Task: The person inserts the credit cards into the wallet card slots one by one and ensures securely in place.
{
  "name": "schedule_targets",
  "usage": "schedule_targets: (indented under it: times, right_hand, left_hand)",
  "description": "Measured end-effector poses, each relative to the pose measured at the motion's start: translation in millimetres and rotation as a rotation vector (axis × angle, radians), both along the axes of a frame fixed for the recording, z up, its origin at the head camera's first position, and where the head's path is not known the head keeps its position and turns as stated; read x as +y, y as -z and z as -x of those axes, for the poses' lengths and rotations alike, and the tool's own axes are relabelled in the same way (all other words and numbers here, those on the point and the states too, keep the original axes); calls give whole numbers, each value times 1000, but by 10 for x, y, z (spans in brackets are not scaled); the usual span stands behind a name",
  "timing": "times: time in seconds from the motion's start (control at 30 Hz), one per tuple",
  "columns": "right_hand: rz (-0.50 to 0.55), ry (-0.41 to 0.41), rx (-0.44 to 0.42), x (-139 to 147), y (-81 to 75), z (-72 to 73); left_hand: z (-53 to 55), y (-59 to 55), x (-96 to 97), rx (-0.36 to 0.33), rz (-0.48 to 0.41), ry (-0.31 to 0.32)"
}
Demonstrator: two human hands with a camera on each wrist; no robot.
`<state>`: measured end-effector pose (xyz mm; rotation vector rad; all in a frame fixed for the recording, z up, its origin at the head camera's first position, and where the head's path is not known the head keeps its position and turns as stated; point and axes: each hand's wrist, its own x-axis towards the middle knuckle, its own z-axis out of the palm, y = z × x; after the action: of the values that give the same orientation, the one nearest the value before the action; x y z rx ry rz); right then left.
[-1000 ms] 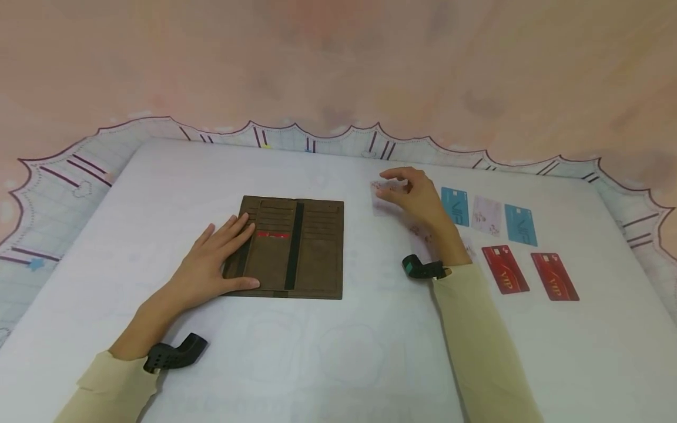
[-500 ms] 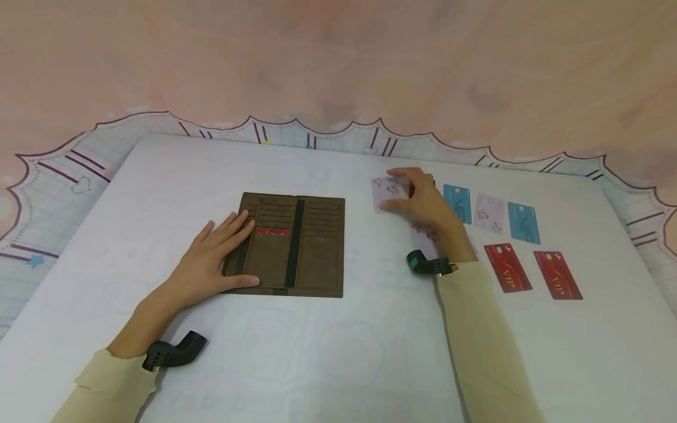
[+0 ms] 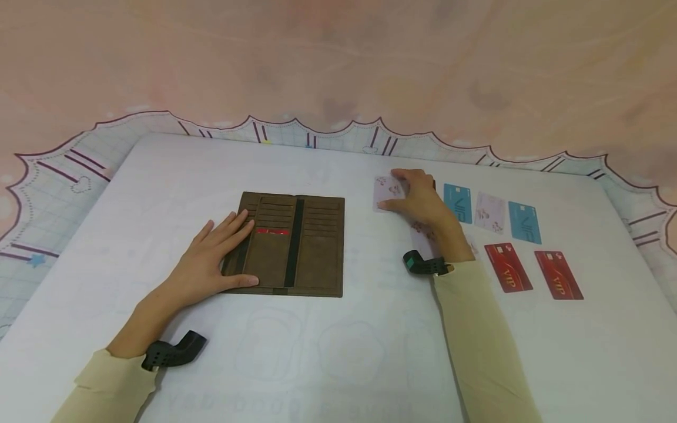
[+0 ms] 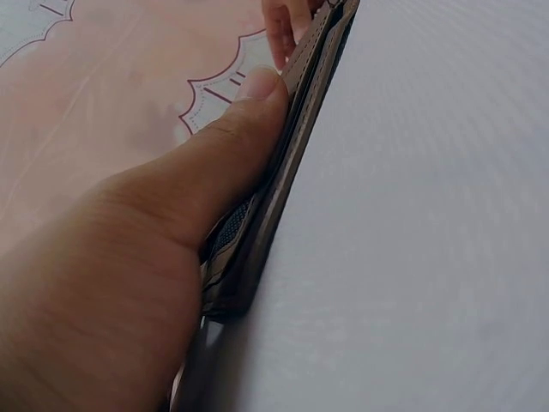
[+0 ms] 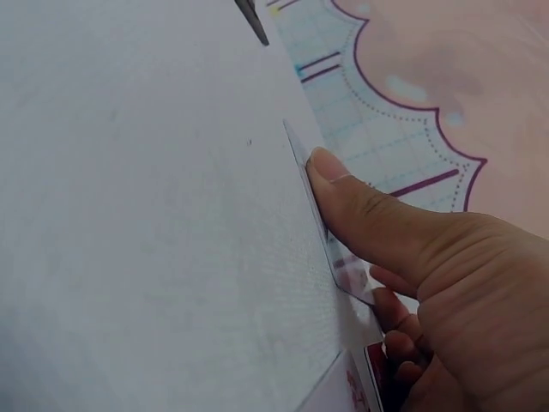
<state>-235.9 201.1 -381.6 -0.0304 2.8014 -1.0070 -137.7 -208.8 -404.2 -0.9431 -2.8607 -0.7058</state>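
An unfolded brown wallet (image 3: 317, 264) lies on the white table, with rows of card slots, dark strips and a red card edge (image 3: 272, 231) showing in one slot. Spread over its left side, my left hand (image 3: 206, 261) rests with straight fingers; in the left wrist view the thumb (image 4: 232, 129) lies along the wallet's edge (image 4: 283, 189). My right hand (image 3: 423, 200) has thumb and forefinger around a pale flowered card (image 3: 387, 191). The right wrist view shows its thumb (image 5: 369, 206) against that card (image 5: 307, 176), and a dark red edge (image 5: 375, 369) beside the curled fingers.
Right of my right hand lie two blue VIP cards (image 3: 458, 204) with a pale flowered card (image 3: 490, 212) between them. Two red VIP cards (image 3: 508, 268) lie nearer. Another flowered card (image 3: 422, 238) is partly hidden under my right wrist. A scalloped cloth border (image 3: 317, 141) runs behind the table.
My right thumb and forefinger have come in from over the pale card's left part to around it, shifting slightly right. My left hand and the wallet stay in place.
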Motion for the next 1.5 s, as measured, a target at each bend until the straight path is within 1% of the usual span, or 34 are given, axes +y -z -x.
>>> schedule_targets:
  times: [0.23,0.5,0.67,0.83,1.27,1.37,1.5]
  right_hand:
    - [3,-1,18,-3,-5,8]
    - [54,33,55,-8,5,-6]
    - [91,38,77,-5,-8,-24]
    - [141,30,92,1,-35,-40]
    - [169,12,136,80,-97,-84]
    - [192,6,149,86,-106,-83]
    - [223,18,155,81,-112,-82]
  left_hand:
    - [-3,-8,5,-5,-4,1]
    - [-3,-7,0,-1,-1,1]
    - [-5,-2,0,1,-3,2]
    - [-5,-1,3,3,-1,0]
    - [-5,-11,4,-4,-1,-3]
    - [0,-5,2,-3,-1,-1]
    - [6,-2,5,-6,-1,0]
